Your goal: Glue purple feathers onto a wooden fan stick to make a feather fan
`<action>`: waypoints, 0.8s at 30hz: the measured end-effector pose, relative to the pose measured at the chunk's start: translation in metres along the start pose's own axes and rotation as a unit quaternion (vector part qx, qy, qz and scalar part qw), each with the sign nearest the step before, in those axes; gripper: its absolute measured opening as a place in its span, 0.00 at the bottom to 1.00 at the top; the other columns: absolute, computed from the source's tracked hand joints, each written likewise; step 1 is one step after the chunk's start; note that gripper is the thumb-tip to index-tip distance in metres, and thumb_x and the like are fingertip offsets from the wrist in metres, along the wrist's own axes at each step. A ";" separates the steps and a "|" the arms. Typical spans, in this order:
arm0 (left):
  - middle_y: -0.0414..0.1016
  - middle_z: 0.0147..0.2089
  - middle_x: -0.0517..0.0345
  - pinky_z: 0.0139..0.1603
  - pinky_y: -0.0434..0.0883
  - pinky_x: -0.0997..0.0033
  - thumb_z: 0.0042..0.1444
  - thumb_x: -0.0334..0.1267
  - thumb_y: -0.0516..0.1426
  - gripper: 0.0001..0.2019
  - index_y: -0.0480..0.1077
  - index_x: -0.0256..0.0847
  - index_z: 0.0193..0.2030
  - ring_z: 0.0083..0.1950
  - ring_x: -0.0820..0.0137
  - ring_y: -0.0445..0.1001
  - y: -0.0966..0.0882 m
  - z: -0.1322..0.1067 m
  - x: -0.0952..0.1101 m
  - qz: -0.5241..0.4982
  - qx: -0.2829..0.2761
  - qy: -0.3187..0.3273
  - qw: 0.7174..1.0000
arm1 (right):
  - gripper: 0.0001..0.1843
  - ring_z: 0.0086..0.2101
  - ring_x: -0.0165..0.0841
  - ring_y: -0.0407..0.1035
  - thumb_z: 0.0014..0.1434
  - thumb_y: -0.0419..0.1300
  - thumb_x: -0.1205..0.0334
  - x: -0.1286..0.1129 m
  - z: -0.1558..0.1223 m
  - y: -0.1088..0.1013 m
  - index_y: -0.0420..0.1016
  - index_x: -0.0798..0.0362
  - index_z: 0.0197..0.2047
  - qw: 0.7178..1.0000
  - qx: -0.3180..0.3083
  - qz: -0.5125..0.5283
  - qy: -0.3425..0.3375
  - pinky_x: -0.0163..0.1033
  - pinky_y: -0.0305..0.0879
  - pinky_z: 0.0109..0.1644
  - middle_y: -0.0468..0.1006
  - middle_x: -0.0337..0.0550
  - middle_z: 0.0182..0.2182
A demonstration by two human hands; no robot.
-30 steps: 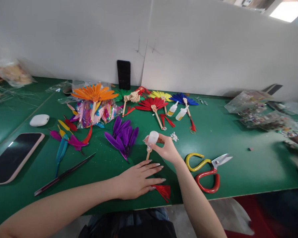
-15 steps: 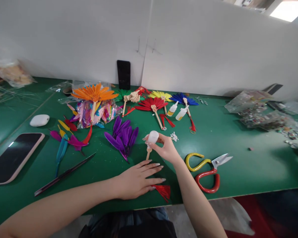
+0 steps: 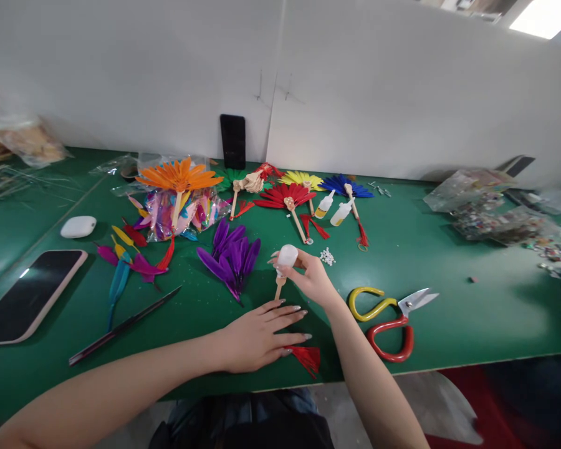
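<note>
With the wooden handle (image 3: 278,291) as the middle of the clock, a red tassel (image 3: 307,358) lies nearest, at five o'clock, its upper end hidden under the thumb side of the left hand (image 3: 257,340). That hand, at seven, lies palm down with fingers spread, covering the handle's near part; whether it grips anything underneath cannot be told. Over the handle's far end, the right hand (image 3: 308,279), coming in from four o'clock, has its fingers curled round an upturned white squeeze bottle (image 3: 288,255). Too hard a squeeze could flood the wood and wet the fingertips; if the left hand eased its weight, the handle might swivel and spoil the placement. The handle's long axis runs from about seven to one, wide end away from the body. The bottle's axis is steep, base up, its lower end slanting toward seven; the nozzle is hidden, so contact is uncertain. Farther out on the green bench (image 3: 449,274) are scissors (image 3: 406,305) at three, purple feathers (image 3: 231,259) at ten, white beads (image 3: 327,256) at two and a red feather fan (image 3: 285,196) at twelve.
</note>
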State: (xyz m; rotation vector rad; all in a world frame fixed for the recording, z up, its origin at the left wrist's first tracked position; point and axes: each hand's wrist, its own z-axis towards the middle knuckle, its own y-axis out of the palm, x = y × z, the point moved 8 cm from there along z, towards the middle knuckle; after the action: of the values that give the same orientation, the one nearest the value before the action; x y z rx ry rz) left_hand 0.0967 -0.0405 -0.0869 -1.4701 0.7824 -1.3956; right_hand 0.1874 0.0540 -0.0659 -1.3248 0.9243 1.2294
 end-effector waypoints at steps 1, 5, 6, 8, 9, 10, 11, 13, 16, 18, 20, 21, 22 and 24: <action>0.47 0.69 0.58 0.67 0.45 0.60 0.65 0.43 0.42 0.21 0.54 0.50 0.64 0.69 0.67 0.46 0.000 0.000 0.000 -0.001 -0.002 -0.001 1.000 | 0.16 0.40 0.39 0.74 0.54 0.61 0.54 0.000 0.000 0.000 0.73 0.53 0.43 1.000 0.002 0.004 0.000 0.43 0.71 0.44 0.80 0.46 0.39; 0.47 0.69 0.58 0.68 0.44 0.60 0.65 0.43 0.42 0.21 0.53 0.51 0.64 0.69 0.67 0.46 0.000 0.000 0.000 -0.005 -0.002 -0.003 1.000 | 0.15 0.38 0.39 0.75 0.53 0.62 0.55 -0.001 0.000 -0.001 0.74 0.54 0.41 1.000 0.008 0.014 0.006 0.42 0.72 0.42 0.80 0.45 0.37; 0.47 0.69 0.58 0.68 0.44 0.59 0.65 0.43 0.42 0.21 0.53 0.51 0.64 0.69 0.67 0.46 0.000 0.000 -0.001 -0.006 -0.002 -0.003 1.000 | 0.14 0.38 0.38 0.75 0.53 0.62 0.55 -0.001 -0.001 -0.002 0.74 0.54 0.41 1.000 0.010 0.015 0.007 0.42 0.72 0.42 0.80 0.45 0.37; 0.47 0.69 0.58 0.67 0.44 0.59 0.65 0.43 0.42 0.21 0.53 0.51 0.64 0.69 0.67 0.46 0.000 0.000 -0.001 -0.008 -0.004 -0.003 1.000 | 0.14 0.38 0.38 0.75 0.52 0.63 0.55 -0.001 -0.001 -0.002 0.74 0.54 0.40 1.000 0.012 0.017 0.008 0.41 0.72 0.41 0.81 0.44 0.36; 0.47 0.69 0.58 0.67 0.44 0.59 0.65 0.43 0.42 0.21 0.52 0.51 0.64 0.69 0.67 0.46 0.001 0.000 -0.001 -0.007 -0.005 -0.004 1.000 | 0.14 0.38 0.38 0.75 0.52 0.63 0.55 -0.001 -0.001 -0.002 0.75 0.54 0.40 1.000 0.013 0.019 0.008 0.41 0.72 0.41 0.81 0.44 0.36; 0.47 0.69 0.58 0.67 0.44 0.59 0.65 0.43 0.42 0.21 0.52 0.51 0.65 0.69 0.67 0.46 0.001 0.000 -0.001 -0.007 -0.007 -0.005 1.000 | 0.14 0.37 0.38 0.75 0.52 0.63 0.55 -0.001 -0.001 -0.002 0.75 0.54 0.40 1.000 0.014 0.021 0.009 0.41 0.72 0.41 0.81 0.44 0.36; 0.47 0.69 0.58 0.67 0.44 0.59 0.65 0.43 0.41 0.21 0.52 0.51 0.65 0.69 0.67 0.46 0.002 0.000 -0.001 -0.007 -0.008 -0.004 1.000 | 0.14 0.37 0.38 0.75 0.52 0.63 0.55 -0.001 -0.001 -0.002 0.75 0.54 0.40 1.000 0.014 0.024 0.010 0.41 0.72 0.40 0.81 0.44 0.36; 0.47 0.69 0.58 0.67 0.44 0.59 0.65 0.43 0.41 0.21 0.52 0.51 0.65 0.69 0.67 0.46 0.003 0.000 -0.001 -0.007 -0.007 -0.004 1.000 | 0.14 0.36 0.38 0.75 0.52 0.63 0.55 0.000 -0.001 -0.001 0.75 0.54 0.40 0.999 0.013 0.028 0.011 0.41 0.72 0.40 0.81 0.44 0.35; 0.47 0.69 0.57 0.67 0.45 0.59 0.65 0.43 0.42 0.21 0.53 0.51 0.64 0.69 0.66 0.46 0.003 0.000 -0.001 -0.009 -0.002 -0.003 1.000 | 0.14 0.36 0.37 0.75 0.52 0.63 0.55 0.001 -0.001 -0.001 0.75 0.54 0.39 0.999 0.008 0.029 0.013 0.41 0.72 0.39 0.81 0.44 0.35; 0.47 0.69 0.57 0.67 0.45 0.59 0.65 0.43 0.42 0.21 0.53 0.51 0.64 0.69 0.66 0.46 0.003 0.000 -0.001 -0.009 -0.001 -0.004 1.000 | 0.15 0.35 0.38 0.75 0.51 0.63 0.55 0.002 -0.001 -0.001 0.75 0.55 0.39 0.999 0.008 0.029 0.013 0.41 0.72 0.39 0.81 0.44 0.35; 0.47 0.69 0.57 0.67 0.44 0.59 0.65 0.43 0.41 0.21 0.53 0.51 0.64 0.69 0.67 0.46 0.002 0.000 -0.001 -0.009 -0.003 -0.004 1.000 | 0.15 0.35 0.38 0.75 0.51 0.63 0.55 0.002 -0.001 -0.001 0.76 0.55 0.39 0.999 0.009 0.030 0.010 0.40 0.72 0.39 0.81 0.45 0.35; 0.47 0.69 0.57 0.68 0.44 0.58 0.65 0.43 0.41 0.21 0.53 0.51 0.64 0.69 0.67 0.46 0.002 0.000 -0.001 -0.008 -0.004 -0.004 1.000 | 0.15 0.35 0.38 0.75 0.51 0.64 0.55 0.001 -0.001 -0.001 0.76 0.55 0.39 0.999 0.011 0.029 0.008 0.40 0.72 0.39 0.81 0.45 0.34; 0.47 0.69 0.57 0.68 0.44 0.58 0.65 0.43 0.41 0.21 0.53 0.51 0.64 0.69 0.67 0.46 0.002 0.000 -0.001 -0.009 -0.005 -0.004 1.000 | 0.14 0.35 0.38 0.75 0.51 0.64 0.55 0.001 -0.001 -0.002 0.76 0.55 0.38 1.000 0.012 0.027 0.007 0.40 0.72 0.39 0.81 0.45 0.34; 0.47 0.69 0.58 0.68 0.44 0.59 0.65 0.43 0.41 0.21 0.53 0.51 0.64 0.69 0.67 0.46 0.002 0.000 -0.001 -0.009 -0.005 -0.003 1.000 | 0.14 0.35 0.38 0.75 0.51 0.64 0.55 0.001 -0.001 -0.002 0.76 0.55 0.38 1.000 0.012 0.022 0.004 0.40 0.72 0.38 0.81 0.45 0.34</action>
State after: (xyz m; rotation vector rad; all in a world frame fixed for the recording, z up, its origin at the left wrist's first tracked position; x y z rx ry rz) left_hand 0.0970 -0.0403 -0.0888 -1.4924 0.7755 -1.4015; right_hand 0.1892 0.0536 -0.0663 -1.2971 0.9751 1.2456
